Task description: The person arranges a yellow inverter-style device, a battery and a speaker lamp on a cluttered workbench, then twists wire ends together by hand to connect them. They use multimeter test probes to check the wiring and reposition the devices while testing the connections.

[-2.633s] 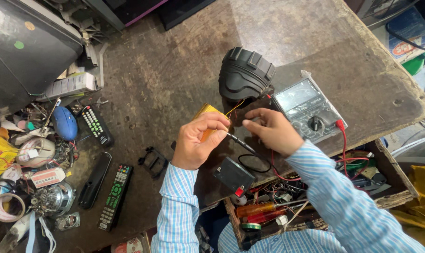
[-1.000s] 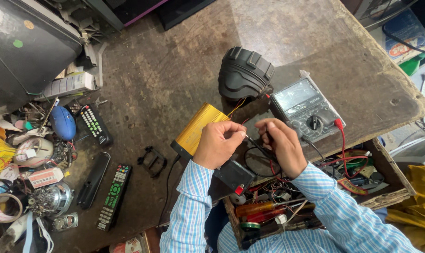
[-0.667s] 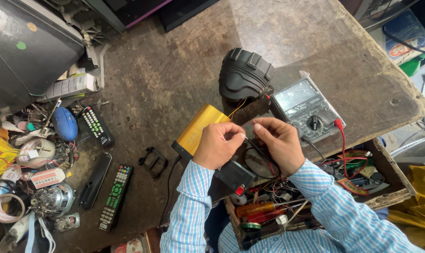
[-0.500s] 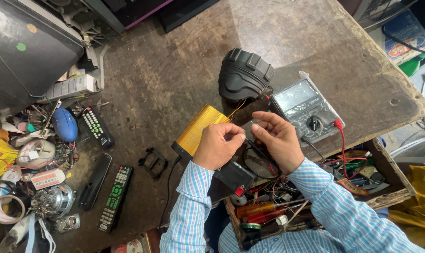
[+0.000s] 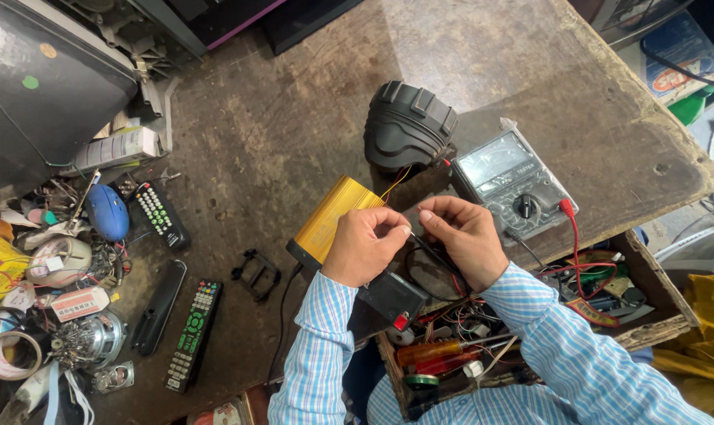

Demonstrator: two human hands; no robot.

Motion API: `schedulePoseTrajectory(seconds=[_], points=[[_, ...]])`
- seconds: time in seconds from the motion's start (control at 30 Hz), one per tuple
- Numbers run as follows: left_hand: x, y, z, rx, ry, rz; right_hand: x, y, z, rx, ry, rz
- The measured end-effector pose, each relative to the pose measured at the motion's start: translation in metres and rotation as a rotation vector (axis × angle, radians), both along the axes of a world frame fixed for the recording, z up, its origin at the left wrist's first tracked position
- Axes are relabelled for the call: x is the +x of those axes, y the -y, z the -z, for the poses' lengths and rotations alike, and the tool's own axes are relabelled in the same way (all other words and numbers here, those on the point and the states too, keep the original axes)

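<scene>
Nearest the camera, an open wooden drawer [image 5: 638, 332] full of screwdrivers and tangled wires is cut off by the striped sleeves, and its contents are hard to sort out. Just above it sits a small black battery block [image 5: 394, 297], half covered by the left wrist. The left hand [image 5: 362, 245] and right hand [image 5: 465, 236] meet fingertip to fingertip over the table edge; both are curled in a pinch, the right hand holding a thin black probe [image 5: 434, 253] that runs down beneath it. What the left fingers grip is too small to make out, perhaps a fine wire end. Under the left hand lies a yellow metal box [image 5: 331, 216], its near end hidden by the knuckles; a thin yellow wire runs from it toward the black ribbed lamp housing [image 5: 408, 126] beyond. Beside that sits the grey analogue multimeter [image 5: 512, 182] with a red lead. Since half a second ago the hands have barely shifted, staying pinched together.
</scene>
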State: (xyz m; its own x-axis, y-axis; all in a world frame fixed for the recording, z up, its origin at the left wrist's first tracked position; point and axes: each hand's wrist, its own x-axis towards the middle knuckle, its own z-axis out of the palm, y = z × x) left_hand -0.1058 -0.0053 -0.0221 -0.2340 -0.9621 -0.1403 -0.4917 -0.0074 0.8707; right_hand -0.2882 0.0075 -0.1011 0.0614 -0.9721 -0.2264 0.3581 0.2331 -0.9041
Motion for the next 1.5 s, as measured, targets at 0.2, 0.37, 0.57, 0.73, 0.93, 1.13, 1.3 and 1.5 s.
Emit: schedulePoseTrajectory(seconds=[0.2,0.37,0.57,0.73,0.93,1.13,1.3,1.5], points=[[0.001,-0.001,-0.002,0.006,-0.016,0.008,0.001,0.0,0.01,0.038,0.034,0.009],[-0.001,-0.001,0.002,0.009,-0.087,0.005,-0.001,0.0,0.012,0.049,0.057,-0.028],[0.0,0.001,0.003,-0.002,-0.085,-0.011,0.007,-0.008,-0.003,-0.025,-0.179,-0.018],[0.0,0.001,0.002,-0.022,-0.097,-0.003,0.012,-0.01,-0.01,-0.303,-0.523,0.077],[0.003,0.001,0.004,0.024,-0.123,0.005,0.012,-0.006,-0.002,-0.27,-0.458,0.056],[0.003,0.003,0.009,0.05,-0.185,0.003,0.011,-0.006,0.003,-0.274,-0.355,0.028],[0.005,0.003,0.01,0.049,-0.214,0.002,0.011,-0.006,0.001,-0.245,-0.354,0.015],[0.006,0.003,0.012,0.035,-0.215,0.01,0.012,-0.005,0.0,-0.259,-0.344,0.012]])
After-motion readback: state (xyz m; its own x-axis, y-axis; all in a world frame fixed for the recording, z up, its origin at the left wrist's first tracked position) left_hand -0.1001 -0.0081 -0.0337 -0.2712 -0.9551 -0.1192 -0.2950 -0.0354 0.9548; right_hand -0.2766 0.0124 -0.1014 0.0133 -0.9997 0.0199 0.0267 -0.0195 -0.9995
